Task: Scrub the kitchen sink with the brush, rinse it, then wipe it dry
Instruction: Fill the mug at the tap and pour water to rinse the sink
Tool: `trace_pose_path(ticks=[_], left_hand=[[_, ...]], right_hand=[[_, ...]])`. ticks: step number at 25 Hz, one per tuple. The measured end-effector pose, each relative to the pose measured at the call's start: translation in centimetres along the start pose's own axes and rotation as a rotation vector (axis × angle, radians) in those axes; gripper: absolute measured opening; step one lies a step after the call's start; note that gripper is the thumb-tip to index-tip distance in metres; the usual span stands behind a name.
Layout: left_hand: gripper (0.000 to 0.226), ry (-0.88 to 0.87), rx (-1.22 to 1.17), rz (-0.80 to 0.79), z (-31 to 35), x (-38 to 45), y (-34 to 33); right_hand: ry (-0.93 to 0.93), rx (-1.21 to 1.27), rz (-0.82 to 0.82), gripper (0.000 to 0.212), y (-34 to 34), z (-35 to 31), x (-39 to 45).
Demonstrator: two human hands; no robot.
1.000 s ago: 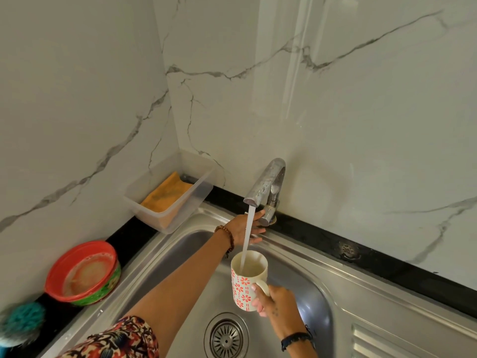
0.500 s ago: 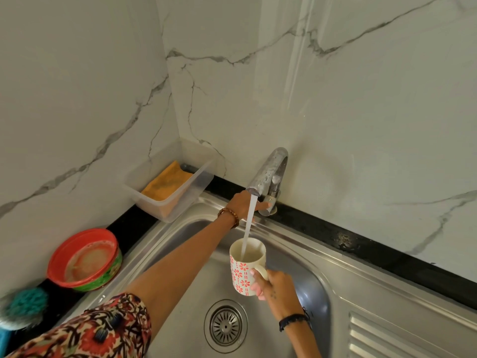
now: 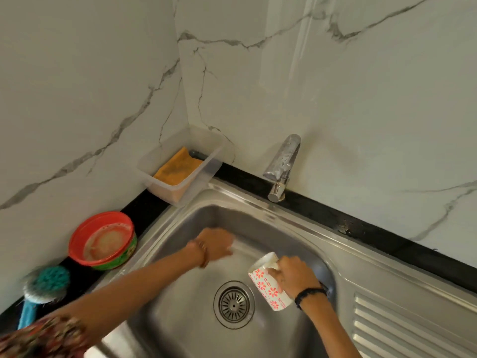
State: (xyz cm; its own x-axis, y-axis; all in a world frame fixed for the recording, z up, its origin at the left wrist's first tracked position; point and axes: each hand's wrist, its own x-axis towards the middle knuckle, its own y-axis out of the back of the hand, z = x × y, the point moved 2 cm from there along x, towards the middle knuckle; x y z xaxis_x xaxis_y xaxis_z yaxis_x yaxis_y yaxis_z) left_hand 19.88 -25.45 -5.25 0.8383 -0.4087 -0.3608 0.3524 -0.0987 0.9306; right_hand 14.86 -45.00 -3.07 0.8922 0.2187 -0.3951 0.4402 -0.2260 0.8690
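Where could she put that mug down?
The ribbed drainboard right of the sink basin is bare. The black ledge right of the tap is bare but narrow. The left corner is crowded: clear tub, red bowl, brush.

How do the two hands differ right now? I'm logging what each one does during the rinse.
The right hand grips a floral mug, tipped over above the drain; the left hand holds nothing. The left hand reaches toward the sink's back wall and is motion-blurred; the right hand looks sharper and sits nearer the basin's right side. The left wrist wears a brown bead bracelet, the right a black band. Both are inside the sink basin.
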Motion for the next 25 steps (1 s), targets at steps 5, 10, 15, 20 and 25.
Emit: trace_pose_path(ticks=[5, 10, 15, 20, 25], left_hand=[[0.051, 0.128, 0.258, -0.361, -3.0, -10.4, -9.1], [0.05, 0.159, 0.364, -0.498, -5.3, -14.2, -11.5], [0.044, 0.115, 0.169, -0.577, -4.1, -14.7, -11.7], [0.047, 0.027, -0.223, -0.734, -1.6, -12.5, -11.4], [0.049, 0.028, -0.439, -0.454, -2.2, -4.5, -3.1]], right_hand=[[0.126, -0.378, -0.003, 0.035, 0.9, -8.0, 5.6], [0.541, -0.613, -0.019, 0.032, -2.0, -17.8, 4.5], [0.706, -0.769, -0.127, 0.021, -2.8, -18.5, -1.5], [0.357, -0.595, -0.315, 0.03, 0.9, -13.4, -3.4], [0.03, -0.131, -0.172, 0.033, 3.4, -6.4, -2.3]])
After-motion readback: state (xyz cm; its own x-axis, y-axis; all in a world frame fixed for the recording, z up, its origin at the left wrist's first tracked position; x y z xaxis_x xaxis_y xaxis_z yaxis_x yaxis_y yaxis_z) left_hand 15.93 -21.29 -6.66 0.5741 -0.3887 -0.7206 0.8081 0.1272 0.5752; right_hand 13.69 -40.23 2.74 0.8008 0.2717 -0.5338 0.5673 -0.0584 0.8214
